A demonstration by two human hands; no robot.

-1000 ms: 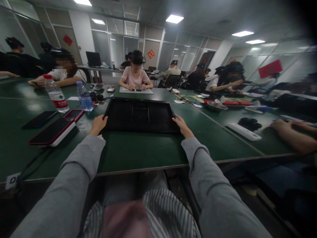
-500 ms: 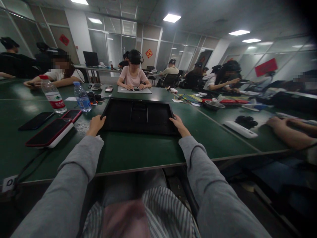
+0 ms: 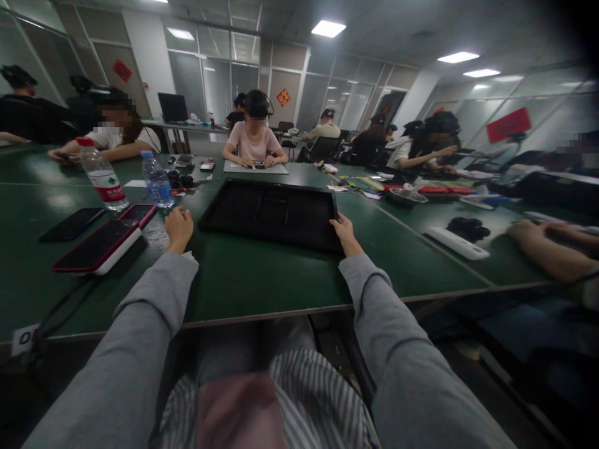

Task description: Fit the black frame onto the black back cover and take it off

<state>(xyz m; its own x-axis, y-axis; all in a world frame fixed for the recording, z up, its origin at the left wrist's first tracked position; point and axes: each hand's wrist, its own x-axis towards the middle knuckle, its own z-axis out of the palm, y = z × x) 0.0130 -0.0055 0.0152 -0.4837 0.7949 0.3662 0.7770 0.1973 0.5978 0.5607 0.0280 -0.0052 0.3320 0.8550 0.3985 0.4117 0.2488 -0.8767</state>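
Note:
A wide black rectangular panel (image 3: 234, 215) with a raised rim and a frame-like recess in its middle rests slantwise on the green table (image 3: 262, 284). My right hand (image 3: 345, 234) grips its right edge, thumb on the rim. Off the panel's left end, my left hand (image 3: 178, 229) hovers with loosely curled fingers and holds nothing. Just beyond that hand stands a blue-capped water bottle (image 3: 159, 184).
Left lie a red-edged phone on a white block (image 3: 98, 248), a smaller red device (image 3: 139, 215) and a dark phone (image 3: 72, 224), near a red-capped bottle (image 3: 105, 184). To the right are a white bar (image 3: 456, 243) and a co-worker's hands (image 3: 543, 243). Another person (image 3: 255, 134) sits opposite.
My left hand has let go of the panel and moved slightly left and up. The panel has turned a little, its right end nearer me; my right hand still grips it.

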